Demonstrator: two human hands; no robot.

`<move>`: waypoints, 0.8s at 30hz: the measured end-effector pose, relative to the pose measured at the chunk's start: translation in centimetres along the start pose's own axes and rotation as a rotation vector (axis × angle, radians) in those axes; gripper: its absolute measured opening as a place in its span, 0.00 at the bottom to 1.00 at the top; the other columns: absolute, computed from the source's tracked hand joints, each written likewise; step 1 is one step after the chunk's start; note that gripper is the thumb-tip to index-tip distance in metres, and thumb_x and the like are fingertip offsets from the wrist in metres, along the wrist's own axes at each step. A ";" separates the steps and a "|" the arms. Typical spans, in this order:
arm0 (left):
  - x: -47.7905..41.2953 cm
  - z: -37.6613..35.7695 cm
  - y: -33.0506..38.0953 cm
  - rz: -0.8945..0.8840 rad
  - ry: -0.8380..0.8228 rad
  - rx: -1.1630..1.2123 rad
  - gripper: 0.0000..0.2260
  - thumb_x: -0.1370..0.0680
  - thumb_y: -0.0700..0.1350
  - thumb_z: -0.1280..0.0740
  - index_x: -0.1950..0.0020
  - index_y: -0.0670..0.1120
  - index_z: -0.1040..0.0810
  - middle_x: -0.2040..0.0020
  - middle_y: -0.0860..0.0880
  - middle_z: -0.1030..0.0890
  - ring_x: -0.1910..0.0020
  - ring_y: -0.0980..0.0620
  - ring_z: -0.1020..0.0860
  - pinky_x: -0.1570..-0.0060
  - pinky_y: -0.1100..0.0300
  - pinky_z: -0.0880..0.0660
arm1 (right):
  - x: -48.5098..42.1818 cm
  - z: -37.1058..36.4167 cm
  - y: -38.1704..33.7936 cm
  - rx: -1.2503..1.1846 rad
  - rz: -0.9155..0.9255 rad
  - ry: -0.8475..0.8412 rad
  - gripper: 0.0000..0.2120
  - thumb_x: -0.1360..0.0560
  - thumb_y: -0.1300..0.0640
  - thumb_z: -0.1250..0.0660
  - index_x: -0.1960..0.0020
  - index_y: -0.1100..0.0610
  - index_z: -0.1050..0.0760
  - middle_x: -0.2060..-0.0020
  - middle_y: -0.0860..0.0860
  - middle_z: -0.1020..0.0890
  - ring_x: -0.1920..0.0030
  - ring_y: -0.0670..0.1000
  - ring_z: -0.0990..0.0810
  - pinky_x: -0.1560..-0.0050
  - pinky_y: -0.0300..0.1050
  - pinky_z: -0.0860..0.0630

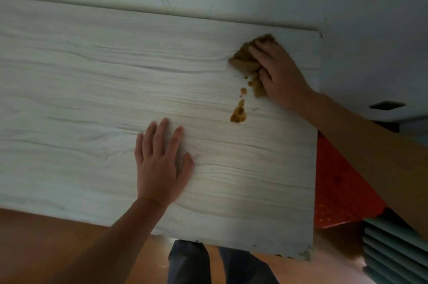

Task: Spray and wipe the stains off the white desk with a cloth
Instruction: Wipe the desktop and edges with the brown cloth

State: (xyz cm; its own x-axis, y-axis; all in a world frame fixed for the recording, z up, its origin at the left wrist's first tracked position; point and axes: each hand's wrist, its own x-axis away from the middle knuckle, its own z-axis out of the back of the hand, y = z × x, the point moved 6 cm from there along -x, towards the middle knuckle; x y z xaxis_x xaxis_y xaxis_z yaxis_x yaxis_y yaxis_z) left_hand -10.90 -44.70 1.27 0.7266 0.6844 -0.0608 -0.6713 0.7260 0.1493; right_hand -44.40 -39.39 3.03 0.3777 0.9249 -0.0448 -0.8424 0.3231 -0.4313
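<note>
One white desk (92, 75), one brown cloth (245, 57) near its far right corner, about four brown stains (238, 114) just below. Right hand (279, 72) pressed onto the cloth, thumb curled round it; left hand (159, 165) flat on bare desk, fingers spread

The left forearm (115, 235) and right forearm (370, 144) show bare right out to the frame's edge. The left grip (159, 167) and right grip (280, 75) are bare as well, and a thin crease line crosses the left wrist. Below the counter's (92, 98) near edge appear two legs of dark blue-grey trousers (187, 263), the cloth creased and denim-like.
</note>
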 end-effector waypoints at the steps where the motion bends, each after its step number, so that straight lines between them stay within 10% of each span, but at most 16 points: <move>1: 0.0 0.0 0.0 0.000 -0.007 -0.001 0.27 0.20 0.58 0.42 0.22 0.50 0.32 0.19 0.43 0.37 0.18 0.39 0.43 0.20 0.38 0.47 | 1.3 -0.4 -1.0 0.000 0.060 -0.020 0.28 0.22 0.65 0.38 0.23 0.59 0.35 0.24 0.58 0.34 0.23 0.61 0.39 0.21 0.58 0.46; 8: -0.1 0.2 0.1 0.006 -0.014 0.009 0.28 0.21 0.58 0.42 0.22 0.50 0.32 0.19 0.43 0.37 0.18 0.39 0.43 0.20 0.38 0.47 | 7.1 -1.2 -2.1 0.110 0.317 -0.193 0.26 0.18 0.57 0.43 0.21 0.58 0.40 0.22 0.55 0.38 0.21 0.56 0.42 0.22 0.56 0.43; 17: -0.1 0.3 0.2 0.008 0.001 0.025 0.27 0.21 0.58 0.41 0.23 0.50 0.31 0.19 0.43 0.36 0.19 0.38 0.41 0.20 0.37 0.46 | -2.0 -1.4 -3.2 0.090 -0.207 0.057 0.27 0.18 0.58 0.44 0.20 0.60 0.43 0.21 0.59 0.42 0.20 0.60 0.47 0.20 0.54 0.53; 24: -0.1 0.2 0.1 0.005 0.001 0.019 0.27 0.21 0.58 0.42 0.22 0.50 0.32 0.19 0.43 0.37 0.18 0.39 0.42 0.20 0.38 0.46 | 10.0 -4.3 -9.6 0.104 0.268 -0.184 0.28 0.19 0.55 0.43 0.20 0.59 0.42 0.21 0.56 0.40 0.20 0.57 0.45 0.20 0.56 0.47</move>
State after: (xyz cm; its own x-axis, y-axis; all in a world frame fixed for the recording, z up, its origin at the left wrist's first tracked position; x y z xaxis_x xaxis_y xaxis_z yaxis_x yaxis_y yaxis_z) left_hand -11.02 -44.71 1.49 0.7228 0.6884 -0.0606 -0.6723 0.7208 0.1688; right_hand -30.85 -34.12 2.86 0.0699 0.9973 0.0236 -0.9405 0.0738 -0.3316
